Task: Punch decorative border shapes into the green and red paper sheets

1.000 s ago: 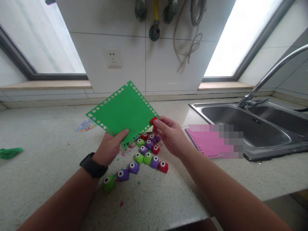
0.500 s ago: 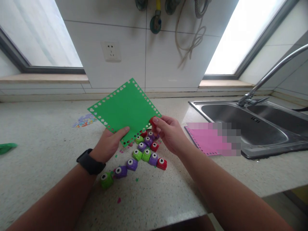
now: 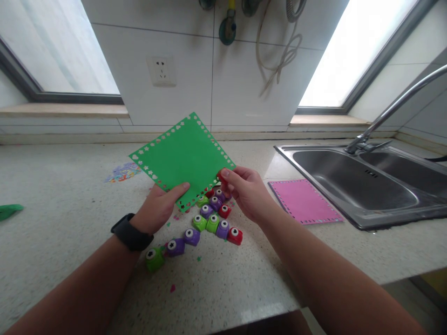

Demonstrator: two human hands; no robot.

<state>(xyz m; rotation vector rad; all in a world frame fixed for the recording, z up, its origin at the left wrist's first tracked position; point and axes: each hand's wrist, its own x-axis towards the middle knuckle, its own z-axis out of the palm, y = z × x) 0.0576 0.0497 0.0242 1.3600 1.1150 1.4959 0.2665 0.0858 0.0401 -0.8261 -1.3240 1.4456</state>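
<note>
A green sheet of paper (image 3: 185, 153) with star, heart and flower holes along its edges is held up above the counter. My left hand (image 3: 159, 204) grips its lower left side, thumb on top and fingers beneath. In my right hand (image 3: 246, 188) is a red craft punch (image 3: 220, 175), pinched at the sheet's right corner and mostly hidden by my fingers. Below the sheet stand several small green, purple and red craft punches, among them a purple punch (image 3: 175, 246), a green punch (image 3: 154, 258) and a red punch (image 3: 235, 236).
A pink punched sheet (image 3: 302, 200) lies right, beside the steel sink (image 3: 352, 186) with its faucet (image 3: 394, 109). Colourful paper bits (image 3: 123, 172) lie in a pile at the back left. Something green (image 3: 10, 211) rests at the far left. Loose cut-outs dot the counter (image 3: 70, 242).
The view has tilted slightly, so the scene sits a little higher. Both hands keep their hold on the green sheet and the red punch, with hardly any movement.
</note>
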